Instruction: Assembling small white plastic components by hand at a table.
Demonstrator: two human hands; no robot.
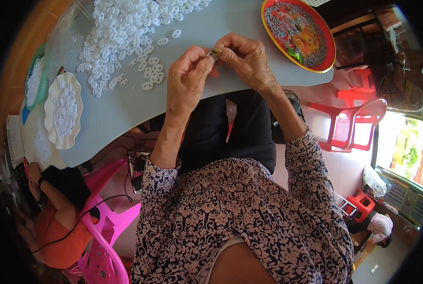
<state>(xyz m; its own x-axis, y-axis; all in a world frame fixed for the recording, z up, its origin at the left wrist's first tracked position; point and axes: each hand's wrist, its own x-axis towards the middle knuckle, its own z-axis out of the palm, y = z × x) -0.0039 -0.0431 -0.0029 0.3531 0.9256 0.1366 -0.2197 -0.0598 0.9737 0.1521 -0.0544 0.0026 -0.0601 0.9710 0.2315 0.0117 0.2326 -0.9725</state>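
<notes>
In front of my chest, over the table's near edge, my left hand (189, 78) and my right hand (244, 59) meet at the fingertips. My left fingers pinch a small white piece (210, 55), mostly covered by the fingers. The thumb and forefinger of my right hand close against it; what they grip is too small to make out. To the left of my hands spreads a heap of white oval plastic pieces with two holes (121, 35). On the right, a round red tray with a yellow edge (330, 47) holds many small grey metal parts (287, 21).
The grey table (126, 118) curves across the front. At its left are a cream scalloped dish (77, 113) and a green basket (40, 57), both with white pieces. A pink chair (105, 227) and a person in orange (60, 236) are lower left; red chairs (349, 125) stand right.
</notes>
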